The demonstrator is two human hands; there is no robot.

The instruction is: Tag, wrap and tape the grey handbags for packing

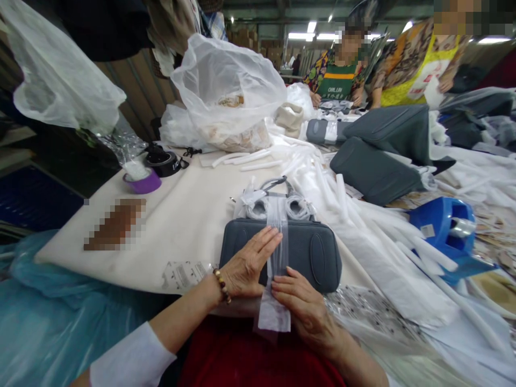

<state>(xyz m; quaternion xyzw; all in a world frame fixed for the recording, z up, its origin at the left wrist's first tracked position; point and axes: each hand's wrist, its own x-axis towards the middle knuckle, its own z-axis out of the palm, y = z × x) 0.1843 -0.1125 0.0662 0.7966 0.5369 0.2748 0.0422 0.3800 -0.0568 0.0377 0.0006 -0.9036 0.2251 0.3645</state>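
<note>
Nearest you is your red apron [262, 357], just below the near edge of the table [189, 209]. The grey bag [301, 244] lies at that edge, with a clear strip [279, 258] running across its middle and hanging over towards you. Your left hand [246, 263] (the one with the beaded bracelet [222, 286]) lies flat and unclenched on the bag, fingertips on the strip. Your right hand [302, 301] has its fingers over the strip's lower part; whether it pinches it, you cannot tell from here. Near the table's left edge stands a purple pot [144, 183]; towards the right, a blue dispenser [437, 228]. Two co-workers [342, 78] are beyond the far edge.
</note>
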